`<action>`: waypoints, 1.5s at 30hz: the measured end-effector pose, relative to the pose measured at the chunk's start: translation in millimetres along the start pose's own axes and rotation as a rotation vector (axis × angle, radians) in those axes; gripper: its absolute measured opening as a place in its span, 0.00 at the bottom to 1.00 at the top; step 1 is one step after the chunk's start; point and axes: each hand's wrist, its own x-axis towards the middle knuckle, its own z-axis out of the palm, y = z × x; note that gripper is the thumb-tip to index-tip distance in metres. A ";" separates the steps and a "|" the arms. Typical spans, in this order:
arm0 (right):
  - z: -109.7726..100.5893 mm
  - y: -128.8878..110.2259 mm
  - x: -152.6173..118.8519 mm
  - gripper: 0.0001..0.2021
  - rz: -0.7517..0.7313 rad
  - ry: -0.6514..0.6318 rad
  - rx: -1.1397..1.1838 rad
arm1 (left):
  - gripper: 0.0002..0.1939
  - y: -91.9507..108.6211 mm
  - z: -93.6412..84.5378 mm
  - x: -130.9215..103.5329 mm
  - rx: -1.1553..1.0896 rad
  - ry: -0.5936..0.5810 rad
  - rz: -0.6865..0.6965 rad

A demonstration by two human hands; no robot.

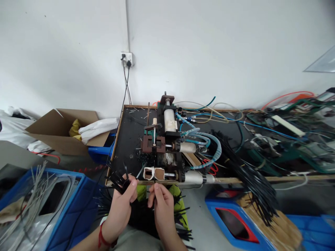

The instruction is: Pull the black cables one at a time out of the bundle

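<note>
My left hand (123,198), a red cord round its wrist, is closed round several black strips (117,181) that look like cable ends and fan out past the fingers. Thumb and forefinger of my right hand (162,200) are pinched together just below the front jaws of the machine; a thin dark end seems to stick up from them, too small to name. Those jaws are two brown blocks (159,174) with pale wrapping, beside a metal rod. Behind them stands a brown metal clamp frame (153,144). More black strips (142,218) lie across my lap.
White cylinders (170,120) with blue hoses (217,146) are mounted on the black bench (131,129). A long black cable bundle (246,174) hangs over its front edge at right. Blue crates (75,195) flank me, and a cardboard box (65,136) stands at left.
</note>
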 end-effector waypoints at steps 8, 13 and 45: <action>-52.2 -24.1 -32.5 0.24 -0.078 -0.137 -0.424 | 0.17 -3.1 0.8 -4.6 0.059 -0.040 -0.015; -116.2 -21.8 -39.0 0.30 0.113 0.009 -0.717 | 0.19 -12.1 -0.6 -9.1 0.131 -0.037 -0.025; 9.8 -25.9 -18.7 0.24 0.068 -0.324 -0.231 | 0.18 -5.9 4.4 4.2 0.294 0.100 0.019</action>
